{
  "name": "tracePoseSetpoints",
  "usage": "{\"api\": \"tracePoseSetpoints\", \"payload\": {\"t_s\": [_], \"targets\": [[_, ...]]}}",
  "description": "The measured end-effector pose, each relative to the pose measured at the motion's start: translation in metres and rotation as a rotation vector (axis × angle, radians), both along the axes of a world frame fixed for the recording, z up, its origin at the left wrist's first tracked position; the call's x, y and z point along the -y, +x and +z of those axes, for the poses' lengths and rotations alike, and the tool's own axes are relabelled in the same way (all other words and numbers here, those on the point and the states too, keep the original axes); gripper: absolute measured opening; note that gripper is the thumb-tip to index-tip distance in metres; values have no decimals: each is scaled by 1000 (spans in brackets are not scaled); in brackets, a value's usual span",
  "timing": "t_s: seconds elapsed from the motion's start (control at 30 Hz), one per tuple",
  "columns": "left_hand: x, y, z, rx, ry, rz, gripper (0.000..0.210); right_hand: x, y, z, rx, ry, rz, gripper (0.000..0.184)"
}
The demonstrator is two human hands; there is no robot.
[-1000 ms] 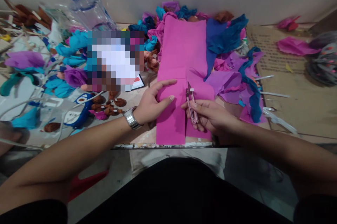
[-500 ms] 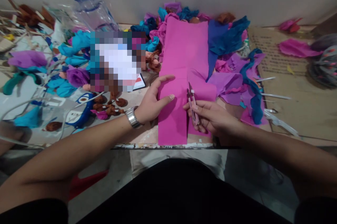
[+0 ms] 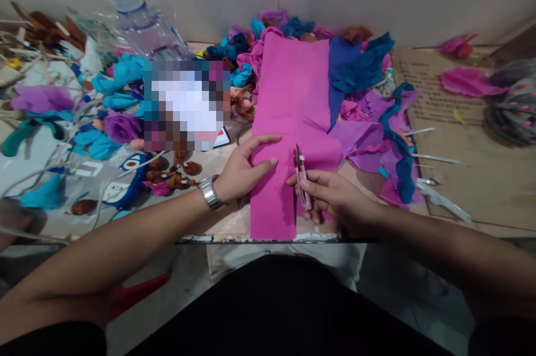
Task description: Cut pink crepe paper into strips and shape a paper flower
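A long sheet of pink crepe paper (image 3: 274, 208) lies on the table in front of me, its near end at the table edge. A lengthwise cut parts its lower half, and the right flap (image 3: 320, 152) is bent aside. My left hand (image 3: 248, 171) rests on the left strip with fingers and thumb spread, holding nothing. A metal-banded watch (image 3: 210, 193) is on that wrist. In my right hand (image 3: 324, 191) is a pair of small pink thread snips (image 3: 304, 188), blades pointing away from me beside the cut. Whether the blades touch the paper I cannot tell.
Crumpled blue and purple crepe paper (image 3: 368, 138) lies right of the sheet, beside cardboard (image 3: 469, 177). Left are a blurred-out phone-like object (image 3: 188, 105), a clear bottle (image 3: 153, 29), paper flowers (image 3: 123, 121), brown paper pieces (image 3: 178, 174) and a white cable (image 3: 98, 200).
The whole view has shifted slightly, so the table sits lower in it. The snips stay near the cut, moved very little, and my left hand keeps its place on the paper.
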State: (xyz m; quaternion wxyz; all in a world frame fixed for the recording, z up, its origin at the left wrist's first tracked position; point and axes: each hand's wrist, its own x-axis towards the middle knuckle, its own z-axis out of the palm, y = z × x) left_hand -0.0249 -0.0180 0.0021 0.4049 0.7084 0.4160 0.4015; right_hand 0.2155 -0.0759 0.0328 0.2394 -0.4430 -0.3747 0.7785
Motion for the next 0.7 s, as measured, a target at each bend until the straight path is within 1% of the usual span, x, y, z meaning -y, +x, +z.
{"api": "tracePoseSetpoints", "payload": {"t_s": [0.17,0.37,0.53,0.7], "targets": [[5,0,-2,-22,1,-44,40,-2,-1,-1,-37,-7,3,41],[8,-1,0,-48,20,-77,39,-5,-5,7,-45,-2,17,33],[10,-1,4,-87,39,-93,40,-11,-2,4,9,17,61,41],[11,-1,5,-80,9,-85,38,-14,1,-1,47,62,33,44]]}}
